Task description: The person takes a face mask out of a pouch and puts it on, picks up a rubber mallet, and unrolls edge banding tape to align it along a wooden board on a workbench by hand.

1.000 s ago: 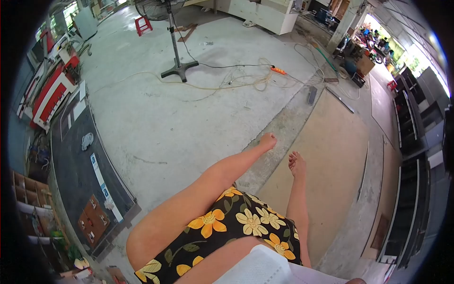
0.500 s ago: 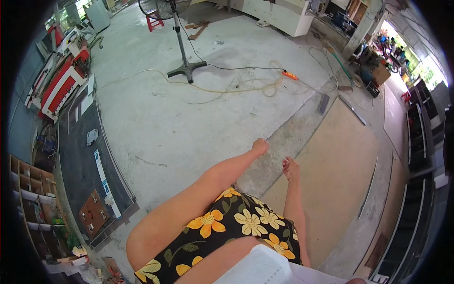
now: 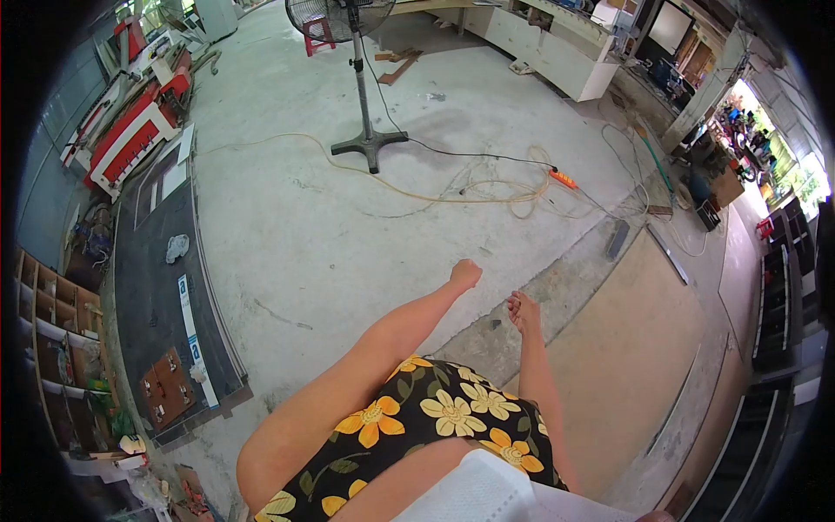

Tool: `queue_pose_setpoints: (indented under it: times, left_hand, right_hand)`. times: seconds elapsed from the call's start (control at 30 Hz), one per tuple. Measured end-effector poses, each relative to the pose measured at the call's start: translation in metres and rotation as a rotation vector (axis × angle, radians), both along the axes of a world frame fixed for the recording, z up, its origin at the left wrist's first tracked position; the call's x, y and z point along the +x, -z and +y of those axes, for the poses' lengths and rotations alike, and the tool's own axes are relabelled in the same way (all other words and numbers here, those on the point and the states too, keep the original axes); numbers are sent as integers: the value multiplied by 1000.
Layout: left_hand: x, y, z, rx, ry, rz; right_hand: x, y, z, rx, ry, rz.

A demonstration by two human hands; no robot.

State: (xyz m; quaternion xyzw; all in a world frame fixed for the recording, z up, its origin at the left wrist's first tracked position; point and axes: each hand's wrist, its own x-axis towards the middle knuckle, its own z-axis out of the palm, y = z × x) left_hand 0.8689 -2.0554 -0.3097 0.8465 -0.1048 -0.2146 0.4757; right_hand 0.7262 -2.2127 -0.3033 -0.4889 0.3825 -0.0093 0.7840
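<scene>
With the grip of the left hand (image 3: 465, 274) closed into a fist, showing nothing held; with fingers of the right hand (image 3: 524, 311) curled loosely inward, showing nothing held either, though cannot tell how fully closed; both raised in front of flower-printed clothing (image 3: 452, 413), seemingly free of load. Nearest to the right hand, see the tan sheet panel (image 3: 622, 374), lying on the concrete floor (image 3: 287, 226); probably laid flat to rest steady without propping. Along the panel's far edge, find a metal bar (image 3: 668, 255); just outside the far left corner, a grey block (image 3: 618, 239), perhaps put there to stay off the sheet. Beyond the left hand, note the pedestal fan (image 3: 369, 143), upright on a cross-shaped base, likely splayed for steadiness; linked by black cord to an orange power strip (image 3: 564, 178), beside a yellowish hose (image 3: 417, 198), presumably looped slack for reach. Toward the floor's left edge, see a dark sheet (image 3: 156, 287), bearing a brown board (image 3: 168, 389) at the near end.
</scene>
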Motion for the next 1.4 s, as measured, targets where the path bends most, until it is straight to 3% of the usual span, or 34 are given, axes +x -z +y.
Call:
queue_pose_setpoints:
  times: [0.5, 0.83, 1.03, 1.27, 1.4]
  left_hand:
    - [102, 9, 130, -112, -457, 249]
    - [226, 31, 146, -187, -629, 313]
    - [308, -12, 134, -99, -697, 245]
    - [366, -65, 95, -176, -644, 194]
    - [389, -64, 86, -157, -607, 228]
  right_hand:
    - [192, -43, 78, -106, -423, 52]
    - [358, -36, 68, -94, -646, 120]
    - [450, -57, 46, -45, -508, 66]
    - [504, -84, 25, -40, -523, 43]
    - [521, -79, 17, -26, -523, 42]
